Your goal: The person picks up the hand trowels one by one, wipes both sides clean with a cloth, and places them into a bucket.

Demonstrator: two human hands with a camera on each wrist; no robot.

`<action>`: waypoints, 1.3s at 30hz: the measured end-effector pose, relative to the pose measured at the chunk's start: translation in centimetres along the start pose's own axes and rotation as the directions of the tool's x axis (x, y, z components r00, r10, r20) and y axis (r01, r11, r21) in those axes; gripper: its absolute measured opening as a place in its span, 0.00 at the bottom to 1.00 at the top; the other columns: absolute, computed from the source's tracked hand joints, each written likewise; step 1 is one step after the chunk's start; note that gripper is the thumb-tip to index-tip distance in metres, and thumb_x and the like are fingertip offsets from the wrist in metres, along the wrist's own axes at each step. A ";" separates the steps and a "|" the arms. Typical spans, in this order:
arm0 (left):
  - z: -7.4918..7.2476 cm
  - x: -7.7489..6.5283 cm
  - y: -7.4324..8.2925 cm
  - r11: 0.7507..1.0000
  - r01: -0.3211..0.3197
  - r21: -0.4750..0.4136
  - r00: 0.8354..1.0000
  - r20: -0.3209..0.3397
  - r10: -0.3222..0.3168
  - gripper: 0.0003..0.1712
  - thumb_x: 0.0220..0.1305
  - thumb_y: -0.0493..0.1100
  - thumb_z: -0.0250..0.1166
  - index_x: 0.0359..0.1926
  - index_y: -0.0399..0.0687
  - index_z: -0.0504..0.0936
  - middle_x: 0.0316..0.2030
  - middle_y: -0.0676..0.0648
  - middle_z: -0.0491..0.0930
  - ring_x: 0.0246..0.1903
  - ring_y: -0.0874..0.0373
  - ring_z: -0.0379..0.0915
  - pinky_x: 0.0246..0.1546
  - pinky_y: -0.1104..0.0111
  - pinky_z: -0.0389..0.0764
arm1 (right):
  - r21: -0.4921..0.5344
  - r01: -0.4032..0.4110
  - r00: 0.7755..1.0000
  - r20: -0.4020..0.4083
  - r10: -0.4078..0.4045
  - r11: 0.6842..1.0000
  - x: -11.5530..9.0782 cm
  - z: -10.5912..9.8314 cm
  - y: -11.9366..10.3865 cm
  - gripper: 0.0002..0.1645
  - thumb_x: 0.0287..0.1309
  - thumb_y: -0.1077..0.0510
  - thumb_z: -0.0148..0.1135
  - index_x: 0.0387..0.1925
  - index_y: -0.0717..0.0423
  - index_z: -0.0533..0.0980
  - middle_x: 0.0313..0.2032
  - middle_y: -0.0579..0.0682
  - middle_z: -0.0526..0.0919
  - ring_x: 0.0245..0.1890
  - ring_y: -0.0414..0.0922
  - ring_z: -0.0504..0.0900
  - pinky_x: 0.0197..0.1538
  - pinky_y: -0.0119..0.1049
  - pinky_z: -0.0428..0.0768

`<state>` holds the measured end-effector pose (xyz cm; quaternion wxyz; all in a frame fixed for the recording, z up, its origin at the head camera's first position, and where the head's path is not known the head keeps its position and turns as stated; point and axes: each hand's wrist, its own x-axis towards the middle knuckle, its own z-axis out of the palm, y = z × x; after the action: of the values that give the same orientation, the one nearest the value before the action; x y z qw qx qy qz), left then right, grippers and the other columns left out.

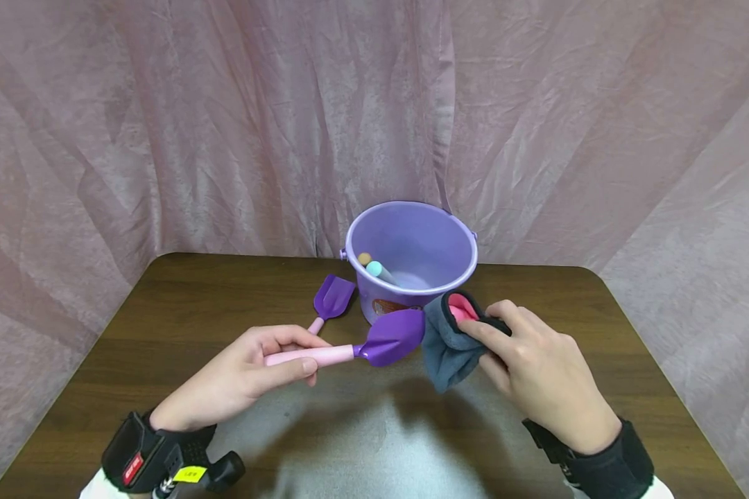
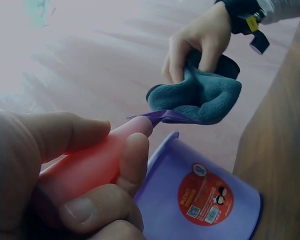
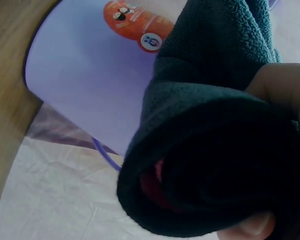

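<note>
The left hand point(image 1: 254, 369) grips a purple shovel point(image 1: 343, 353), its blade point(image 1: 394, 338) apparently touching the blue cloth point(image 1: 444, 348) the right hand point(image 1: 541, 367) pinches.

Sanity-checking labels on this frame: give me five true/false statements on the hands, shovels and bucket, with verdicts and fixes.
1. The left hand holds a shovel by its pink handle. True.
2. The right hand grips a blue-grey cloth item. True.
3. The held shovel's blade is green. False: it is purple.
4. The bucket is empty. False: a mint-green cylinder and a small tan item show inside.
5. The other shovel lies on the table, left of the bucket in the head view. True.
</note>
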<state>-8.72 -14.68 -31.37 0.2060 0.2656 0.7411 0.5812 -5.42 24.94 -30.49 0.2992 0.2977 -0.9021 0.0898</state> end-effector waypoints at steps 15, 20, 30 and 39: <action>2.3 0.2 -0.1 0.981 -0.036 0.189 0.996 -0.079 0.052 0.11 0.75 0.46 0.69 0.56 0.59 0.87 0.45 0.54 0.87 0.43 0.52 0.78 0.36 0.66 0.80 | 0.033 -0.029 0.999 0.042 0.028 0.999 0.1 0.5 -0.9 0.28 0.55 0.62 0.62 0.56 0.44 0.88 0.43 0.45 0.80 0.30 0.40 0.76 0.16 0.32 0.66; 2.8 0.3 -0.4 0.972 -0.054 0.228 0.994 -0.085 0.075 0.11 0.75 0.48 0.70 0.55 0.62 0.86 0.38 0.60 0.87 0.68 0.47 0.70 0.40 0.67 0.80 | 0.038 -0.021 0.999 0.048 0.019 0.999 0.1 0.8 -1.3 0.28 0.57 0.62 0.58 0.56 0.44 0.88 0.43 0.46 0.80 0.30 0.41 0.77 0.16 0.31 0.65; 3.9 0.9 -0.2 0.929 -0.124 0.348 0.980 -0.105 0.170 0.10 0.74 0.43 0.70 0.53 0.56 0.86 0.39 0.62 0.85 0.31 0.65 0.74 0.43 0.70 0.77 | 0.061 -0.019 0.999 0.041 0.017 0.998 -0.1 0.8 -2.0 0.28 0.55 0.63 0.58 0.56 0.44 0.88 0.43 0.47 0.80 0.30 0.42 0.77 0.16 0.33 0.67; 4.7 1.0 0.0 0.901 -0.137 0.411 0.973 -0.114 0.200 0.14 0.71 0.38 0.71 0.54 0.54 0.86 0.32 0.63 0.82 0.24 0.69 0.71 0.36 0.69 0.78 | 0.081 0.016 1.000 0.024 -0.018 0.997 -0.2 0.9 -3.4 0.27 0.61 0.60 0.55 0.58 0.44 0.87 0.44 0.49 0.81 0.32 0.46 0.79 0.15 0.33 0.68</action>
<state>-6.60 -10.54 -32.52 0.0386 0.3200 0.8319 0.4517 -3.76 22.00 -31.36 0.2764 0.3186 -0.8987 0.1200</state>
